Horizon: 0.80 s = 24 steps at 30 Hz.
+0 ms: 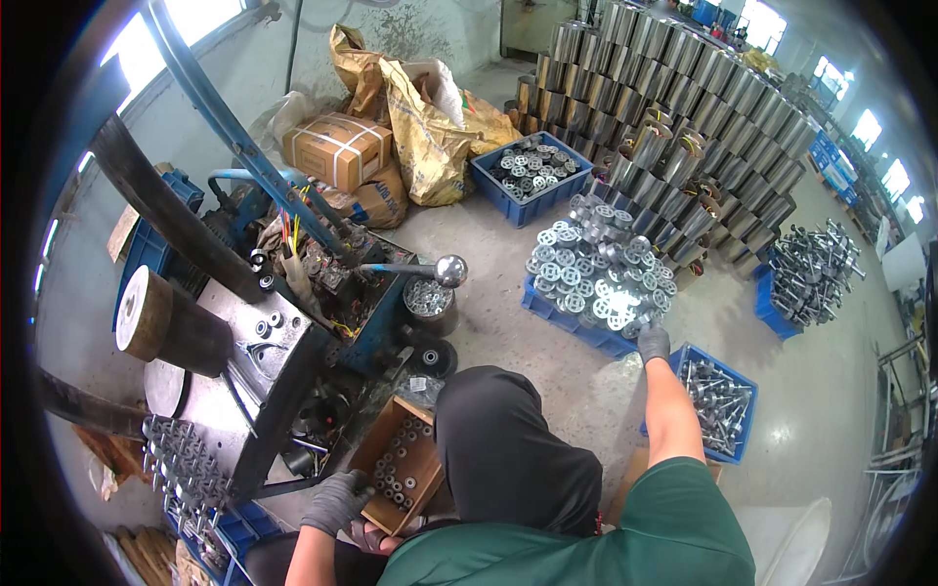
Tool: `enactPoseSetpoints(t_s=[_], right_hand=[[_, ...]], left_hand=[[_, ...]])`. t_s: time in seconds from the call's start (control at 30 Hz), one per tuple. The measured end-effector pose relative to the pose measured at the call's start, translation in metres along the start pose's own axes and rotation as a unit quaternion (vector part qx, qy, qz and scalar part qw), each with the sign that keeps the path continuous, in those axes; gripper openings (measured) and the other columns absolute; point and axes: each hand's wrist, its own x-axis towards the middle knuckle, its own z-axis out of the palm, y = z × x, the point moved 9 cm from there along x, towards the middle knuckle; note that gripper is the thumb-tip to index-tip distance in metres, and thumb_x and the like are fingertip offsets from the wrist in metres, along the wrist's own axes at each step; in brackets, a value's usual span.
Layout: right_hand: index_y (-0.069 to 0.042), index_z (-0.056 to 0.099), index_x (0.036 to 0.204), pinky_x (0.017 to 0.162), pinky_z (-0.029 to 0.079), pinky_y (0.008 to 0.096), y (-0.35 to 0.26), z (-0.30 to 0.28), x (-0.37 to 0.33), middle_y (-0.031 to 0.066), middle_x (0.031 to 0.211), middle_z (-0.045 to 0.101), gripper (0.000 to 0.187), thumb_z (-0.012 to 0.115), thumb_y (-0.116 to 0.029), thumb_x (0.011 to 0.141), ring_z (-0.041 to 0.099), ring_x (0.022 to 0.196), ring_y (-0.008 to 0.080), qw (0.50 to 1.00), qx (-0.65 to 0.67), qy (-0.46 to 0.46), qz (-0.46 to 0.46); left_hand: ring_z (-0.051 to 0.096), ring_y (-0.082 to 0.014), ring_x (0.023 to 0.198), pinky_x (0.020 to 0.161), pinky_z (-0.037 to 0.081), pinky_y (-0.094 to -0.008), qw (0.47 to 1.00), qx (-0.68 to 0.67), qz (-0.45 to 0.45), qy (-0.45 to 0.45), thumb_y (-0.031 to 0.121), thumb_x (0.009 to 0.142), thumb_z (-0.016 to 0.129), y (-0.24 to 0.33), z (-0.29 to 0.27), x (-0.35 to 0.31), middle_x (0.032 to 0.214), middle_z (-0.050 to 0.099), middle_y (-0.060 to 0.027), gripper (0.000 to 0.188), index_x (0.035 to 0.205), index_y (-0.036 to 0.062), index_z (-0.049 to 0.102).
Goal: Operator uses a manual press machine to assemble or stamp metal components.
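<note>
My right hand (654,344), in a grey glove, reaches to the near right edge of a heap of silver, spoked metal end caps (576,273). Its fingers are closed at one cap on that edge, partly hiding it. The heap overfills a blue crate (586,337). My left hand (338,500), also gloved, is closed on the near left rim of a shallow wooden box (430,467). Inside the box lie several small ring-shaped bearings (388,469). Black cloth (508,439) covers part of the box's right side.
A greasy machine bench (283,342) with a ball-ended lever (449,271) stands left. Metal shafts fill blue crates at right (725,451) and far right (782,317). Behind rise stacked metal cylinders (674,107), a crate of dark-and-silver caps (518,207), sacks (420,127) and a carton (337,151).
</note>
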Motion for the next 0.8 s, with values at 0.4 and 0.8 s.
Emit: enactPoseSetpoints(t_s=[0.4,0.8], right_hand=[[0.002,0.069,0.128,0.11,0.046,0.0479,0.019,0.044,0.047,0.0303,0.137,0.061,0.089,0.064,-0.073,0.08,0.059,0.132,0.0415,0.991,-0.025,-0.087,0.1],[-0.006,0.072,0.121,0.097,0.054,0.045,-0.091,0.061,-0.119,0.0183,0.115,0.074,0.056,0.073,-0.047,0.082,0.071,0.109,0.0345,0.9,-0.22,-0.37,-0.065]], left_hand=[[0.07,-0.0404,0.1,0.086,0.055,-0.0492,1.0,0.008,0.025,0.007,0.036,0.09,0.072,-0.002,0.006,0.002,0.102,0.073,-0.0206,0.038,0.116,0.008,0.072],[0.066,-0.0412,0.106,0.091,0.052,-0.0523,0.997,-0.018,0.048,0.064,0.039,0.093,0.067,0.001,-0.011,-0.02,0.113,0.068,-0.0211,0.041,0.121,0.0081,0.07]])
